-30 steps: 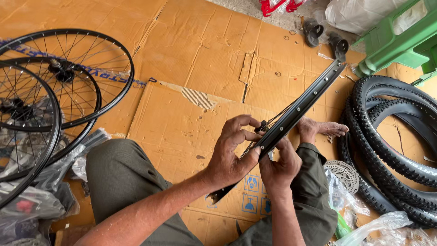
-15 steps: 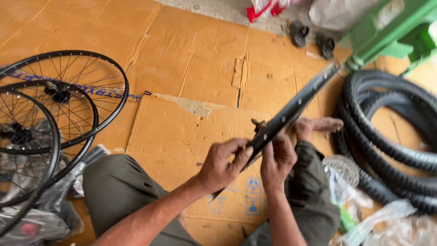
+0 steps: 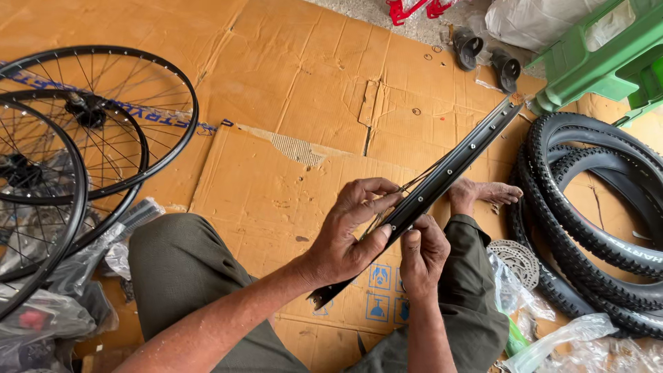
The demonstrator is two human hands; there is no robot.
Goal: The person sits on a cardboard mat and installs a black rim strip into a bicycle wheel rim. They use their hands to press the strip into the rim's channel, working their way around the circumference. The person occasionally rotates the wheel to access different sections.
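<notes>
Rim (image 3: pixel 442 176) edge-on, left hand (image 3: pixel 349 238) grip holding it; right hand (image 3: pixel 423 254) grip pinching rim; plastic bags (image 3: pixel 566 342) contents unclear.

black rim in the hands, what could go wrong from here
The black rim is seen edge-on, gripped near its lower end by the left hand and right hand, so its far end could swing into the green stool. The thin spokes by the fingers might bend or poke. The bare foot lies just under the rim and could be struck if it slips.
</notes>
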